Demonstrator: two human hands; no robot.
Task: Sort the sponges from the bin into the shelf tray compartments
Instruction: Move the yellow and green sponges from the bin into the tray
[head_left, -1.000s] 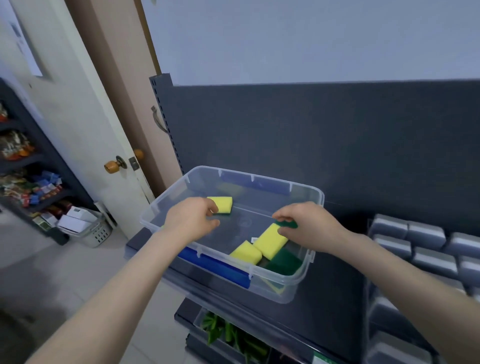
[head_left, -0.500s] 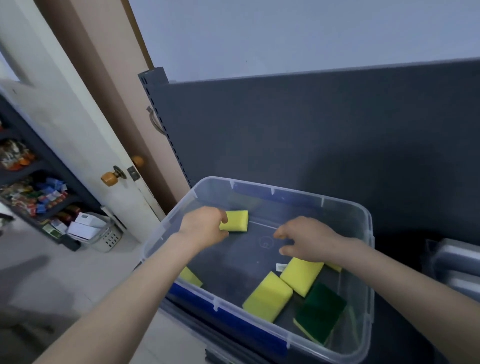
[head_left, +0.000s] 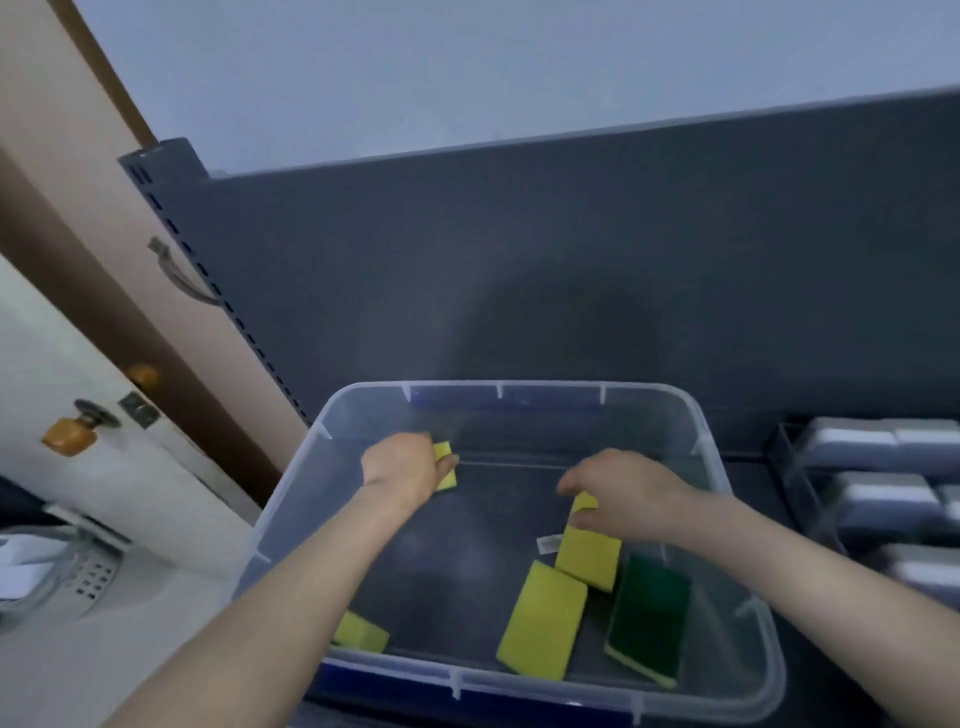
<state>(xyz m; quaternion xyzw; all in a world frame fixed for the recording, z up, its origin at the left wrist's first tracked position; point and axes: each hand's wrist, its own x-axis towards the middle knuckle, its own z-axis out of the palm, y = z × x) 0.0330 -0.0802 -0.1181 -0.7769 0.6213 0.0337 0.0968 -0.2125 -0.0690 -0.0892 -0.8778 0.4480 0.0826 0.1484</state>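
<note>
A clear plastic bin (head_left: 748, 670) stands on the dark shelf, and both my hands are inside it. My left hand (head_left: 402, 467) grips a small yellow sponge (head_left: 445, 467) near the bin's far left wall. My right hand (head_left: 618, 493) pinches the top edge of another yellow sponge (head_left: 584, 504). On the bin floor lie a yellow sponge (head_left: 589, 558) just under my right hand, a yellow sponge (head_left: 543, 621) at the middle, a green-faced sponge (head_left: 649, 618) to the right and a yellow sponge (head_left: 361, 631) at the near left.
The shelf tray (head_left: 883, 478) with grey-wrapped sponges in its compartments sits right of the bin. A dark shelf back panel (head_left: 571, 270) rises behind. A white door with a brass knob (head_left: 70, 434) and a white basket (head_left: 62, 577) are to the left.
The view has tilted down and closer over the bin. My right hand has taken hold of a yellow sponge at the bin's middle right. My left hand still holds its sponge.
</note>
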